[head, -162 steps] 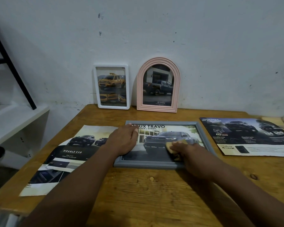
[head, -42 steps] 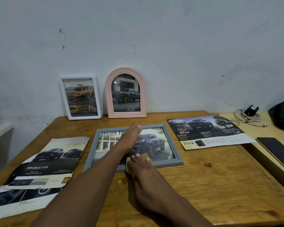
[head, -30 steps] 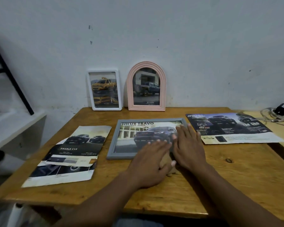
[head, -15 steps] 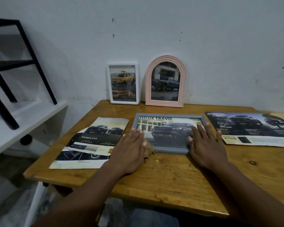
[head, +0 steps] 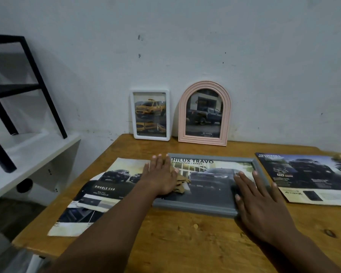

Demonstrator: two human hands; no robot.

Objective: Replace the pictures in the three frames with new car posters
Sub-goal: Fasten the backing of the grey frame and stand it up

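A grey frame (head: 195, 206) lies flat on the wooden table (head: 185, 243), holding a dark truck poster headed "HILUX TRAVO". My left hand (head: 160, 177) lies flat with straight fingers over the frame's left edge, pressing a tan cloth (head: 182, 183) onto the glass. My right hand (head: 258, 201) rests flat, fingers spread, on the frame's right part. A white frame (head: 150, 114) with a yellow truck picture and a pink arched frame (head: 204, 113) with a dark pickup picture lean upright against the wall behind.
A loose "DOUBLE CAB" car poster (head: 98, 194) lies left of the grey frame, partly under my left forearm. Another car poster (head: 311, 178) lies at the right. A white shelf (head: 24, 160) with a black metal stand (head: 28, 75) sits left of the table.
The cloth went from my right hand to under my left hand. My left hand has slid with it from the frame's front left corner up its left side. My right hand stays on the right part.
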